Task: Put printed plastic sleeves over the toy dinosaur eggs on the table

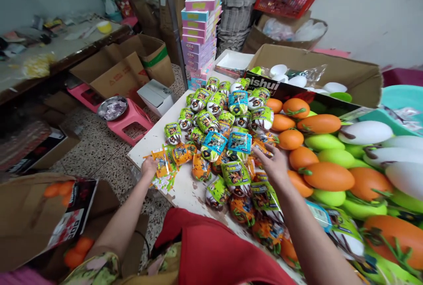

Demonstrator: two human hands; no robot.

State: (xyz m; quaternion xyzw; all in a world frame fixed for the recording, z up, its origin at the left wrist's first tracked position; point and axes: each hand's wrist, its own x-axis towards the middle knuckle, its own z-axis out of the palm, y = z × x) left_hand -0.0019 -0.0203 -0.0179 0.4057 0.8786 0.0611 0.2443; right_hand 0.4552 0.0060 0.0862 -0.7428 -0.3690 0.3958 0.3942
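Note:
My left hand point(149, 166) is closed at the table's left edge, its fingers gripping the side of an orange printed sleeve point(161, 163). Under that sleeve lies a stack of green-and-white printed sleeves point(164, 182). My right hand point(273, 161) reaches over the pile, thumb and fingers about a small orange packet point(262, 147). Between the hands lie many wrapped toy eggs point(207, 122) in green, white and orange printed film. Blue packets point(239, 142) rest on top of some of them.
Orange, green and white plastic eggs point(328, 175) are heaped at the right. Behind them stands an open carton point(317, 64) with white cups. Stacked pink and purple boxes point(200, 47) rise beyond the table point(185, 192). A pink stool point(130, 120) carries a metal bowl point(112, 108).

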